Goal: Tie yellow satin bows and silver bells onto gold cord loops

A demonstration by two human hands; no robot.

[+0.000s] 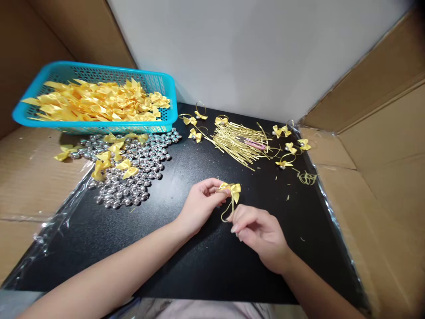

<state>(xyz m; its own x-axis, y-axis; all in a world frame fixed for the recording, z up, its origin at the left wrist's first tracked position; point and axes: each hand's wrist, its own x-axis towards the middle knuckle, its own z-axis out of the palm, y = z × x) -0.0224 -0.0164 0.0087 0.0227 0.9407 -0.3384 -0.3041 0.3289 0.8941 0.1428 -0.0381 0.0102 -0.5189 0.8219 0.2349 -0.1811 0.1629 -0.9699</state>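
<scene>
My left hand (201, 206) pinches a small yellow ribbon bow (232, 188) above the black mat (186, 248). A thin gold cord (229, 210) hangs down from the bow. My right hand (260, 232) is curled just below it, its fingertips closed on the lower end of that cord. Both hands are near the middle of the mat, close together.
A blue plastic basket (159, 119) full of yellow bows stands at the back left. A pile of silver beads (133, 177) with a few bows lies before it. A bundle of gold cords (239, 141) and several finished bows (292, 148) lie at the back. Cardboard walls (381, 133) flank the mat.
</scene>
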